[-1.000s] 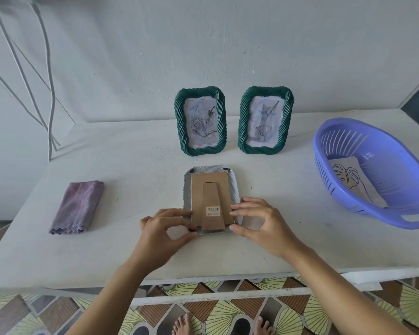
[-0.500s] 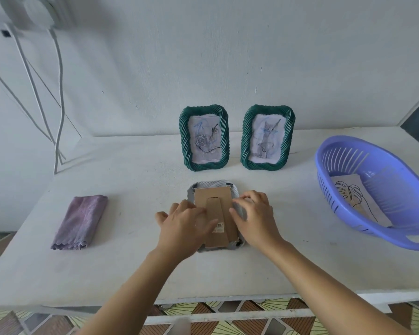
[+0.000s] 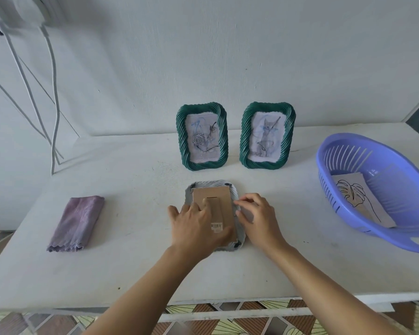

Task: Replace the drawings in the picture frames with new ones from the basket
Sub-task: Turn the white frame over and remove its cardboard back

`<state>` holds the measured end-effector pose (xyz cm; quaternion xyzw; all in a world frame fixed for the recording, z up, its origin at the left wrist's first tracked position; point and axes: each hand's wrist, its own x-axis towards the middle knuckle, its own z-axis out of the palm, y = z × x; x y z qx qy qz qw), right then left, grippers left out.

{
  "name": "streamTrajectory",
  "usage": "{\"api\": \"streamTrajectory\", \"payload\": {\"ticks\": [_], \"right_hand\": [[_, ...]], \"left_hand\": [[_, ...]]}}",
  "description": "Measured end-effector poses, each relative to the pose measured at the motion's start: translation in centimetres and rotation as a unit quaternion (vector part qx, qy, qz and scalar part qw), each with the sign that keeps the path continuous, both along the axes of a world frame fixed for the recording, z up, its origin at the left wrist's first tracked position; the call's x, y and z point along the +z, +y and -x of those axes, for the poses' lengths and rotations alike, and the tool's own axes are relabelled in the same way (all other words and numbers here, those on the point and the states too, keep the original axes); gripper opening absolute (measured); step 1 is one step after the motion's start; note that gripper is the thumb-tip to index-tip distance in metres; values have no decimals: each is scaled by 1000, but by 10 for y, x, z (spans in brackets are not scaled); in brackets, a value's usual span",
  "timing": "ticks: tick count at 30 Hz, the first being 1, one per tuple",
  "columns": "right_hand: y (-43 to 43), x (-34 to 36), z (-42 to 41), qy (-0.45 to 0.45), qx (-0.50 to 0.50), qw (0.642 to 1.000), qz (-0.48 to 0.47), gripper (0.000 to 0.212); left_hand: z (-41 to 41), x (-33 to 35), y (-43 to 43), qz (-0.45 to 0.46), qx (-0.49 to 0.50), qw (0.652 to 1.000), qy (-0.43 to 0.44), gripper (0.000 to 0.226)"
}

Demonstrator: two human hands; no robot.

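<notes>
My left hand [image 3: 196, 223] lies flat, fingers straight, on the cardboard back of the face-down frame [image 3: 212, 184] at mid-table. My right hand [image 3: 259, 221] curls its fingertips at that frame's right edge; I cannot tell if they grip. Behind stand two green frames [image 3: 202, 136] [image 3: 267, 135]. A leaf drawing [image 3: 358, 197] lies in the basket [image 3: 385, 239] at right.

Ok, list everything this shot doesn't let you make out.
Head view:
- Face-down frame: front and any drawing inside face downward.
- Its left edge: under the left hand pressing the cardboard backing.
- Right hand: whether its fingertips pinch anything, too small.
- Basket: cut by the right edge; sheets beneath the leaf drawing hidden.
- Barcode label: too small to read.
</notes>
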<state>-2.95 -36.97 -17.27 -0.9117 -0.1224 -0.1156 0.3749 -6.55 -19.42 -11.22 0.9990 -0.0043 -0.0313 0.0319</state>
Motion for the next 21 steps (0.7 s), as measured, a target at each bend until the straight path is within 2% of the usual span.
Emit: {"api": "streamTrajectory", "payload": {"ticks": [3,7,10,13,16,21], "right_hand": [[-1,1,-1,2,9,1000,5,23],[-2,4,-3,10,7,1000,23,24],[-5,7,-3,14,9,999,31,26],[-7,11,-4,25,14,999,35,27],[-6,14,-3,43,13,998,33,28],[-1,16,-2,32,17,999,36,28]], "left_hand": [[-1,9,-2,20,4,1000,-8,64],[-3,18,1,115,38,993,11,40],[-4,18,8,208,65,976,26,41],[2,27,15,259,76,963,11,42],[10,46,26,310,92,946,-25,59],[18,71,72,344,143,921,-111,69]]}}
